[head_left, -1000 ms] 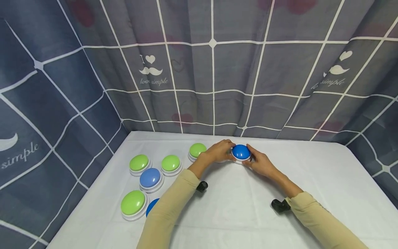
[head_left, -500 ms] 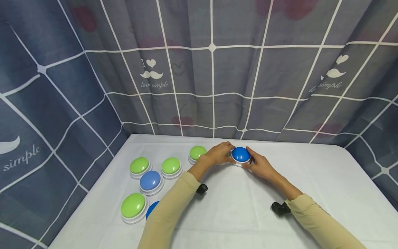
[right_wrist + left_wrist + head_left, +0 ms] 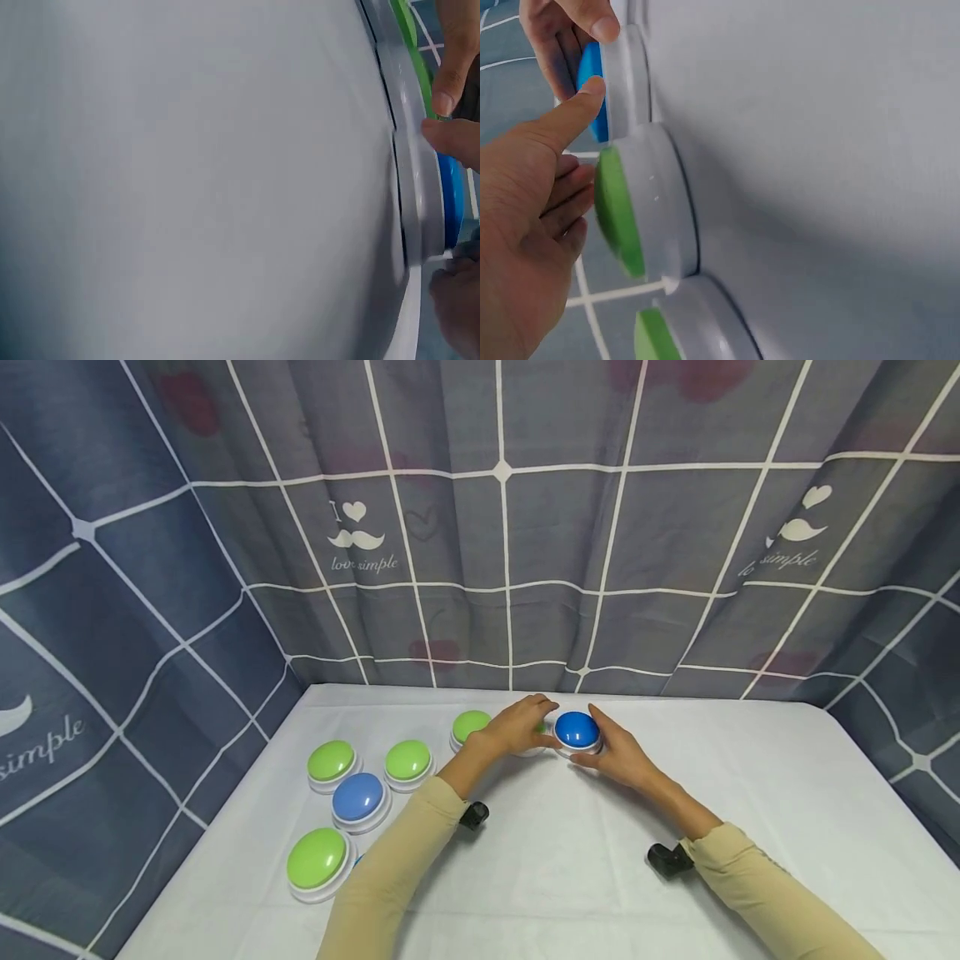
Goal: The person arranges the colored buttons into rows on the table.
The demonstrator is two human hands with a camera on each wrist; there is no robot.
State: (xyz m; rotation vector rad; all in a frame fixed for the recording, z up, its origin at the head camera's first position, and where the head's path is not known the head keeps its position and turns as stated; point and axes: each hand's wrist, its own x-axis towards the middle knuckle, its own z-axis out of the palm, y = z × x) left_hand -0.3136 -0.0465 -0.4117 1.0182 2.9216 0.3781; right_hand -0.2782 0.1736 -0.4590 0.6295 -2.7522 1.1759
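Observation:
In the head view, a blue dome button (image 3: 577, 729) with a white round base stands near the table's back edge. My right hand (image 3: 626, 760) holds its right side, thumb in front and fingers behind. On its left, my left hand (image 3: 510, 728) is spread over a green button (image 3: 542, 727) that it mostly hides. The left wrist view shows the left thumb tip at the blue dome (image 3: 591, 90), with the other fingers beside the green dome (image 3: 617, 210). Both bases appear to touch in the right wrist view, where the right thumb (image 3: 450, 139) lies on the blue button's base.
Another green button (image 3: 471, 724) stands left of the left hand. Farther left are green buttons (image 3: 407, 761) (image 3: 331, 762) (image 3: 317, 858) and a blue one (image 3: 357, 797); the left sleeve nearly hides one more. A checked curtain (image 3: 450, 527) hangs behind the white table (image 3: 555, 877).
My left hand has drawn back slightly to the left from the blue button, and part of the green button beneath it now shows. The right hand stays at the blue button.

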